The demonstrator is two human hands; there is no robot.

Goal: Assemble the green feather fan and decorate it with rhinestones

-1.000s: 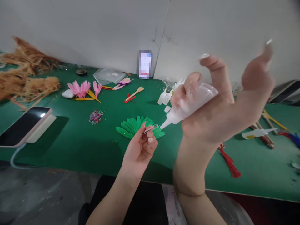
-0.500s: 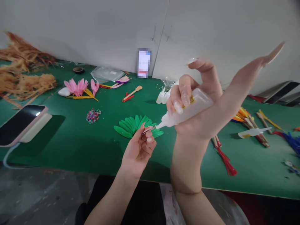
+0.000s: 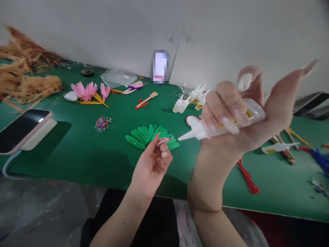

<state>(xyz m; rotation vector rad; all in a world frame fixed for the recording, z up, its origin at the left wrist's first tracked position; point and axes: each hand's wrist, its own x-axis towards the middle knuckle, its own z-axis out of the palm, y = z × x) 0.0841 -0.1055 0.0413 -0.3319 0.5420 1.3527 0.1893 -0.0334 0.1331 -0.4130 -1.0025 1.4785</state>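
Between thumb and fingers, my left hand [image 3: 154, 161] pinches a small, thin pinkish piece [image 3: 163, 141], its exact shape hard to make out. Behind it, a fan of green feathers [image 3: 145, 135] lies on the table. My right hand [image 3: 236, 113] is wrapped round a translucent glue bottle [image 3: 203, 130] with a yellow label, tilted so its white nozzle points left. A small gap separates the nozzle tip from the piece. Partly hidden behind the bottle is a round white item with a red rim [image 3: 192, 120].
On the green table [image 3: 97, 164] are pink feathers [image 3: 86, 92], colourful chips [image 3: 102, 123], a wooden stick [image 3: 146, 100], several small bottles [image 3: 196, 96], a red tassel [image 3: 248, 178] and a phone on a block [image 3: 25, 130]. Another phone [image 3: 160, 67] leans on the wall.
My right hand has moved right with the glue bottle, drawing the nozzle away from the piece. My left hand has barely moved. The small bottles behind are now more visible.
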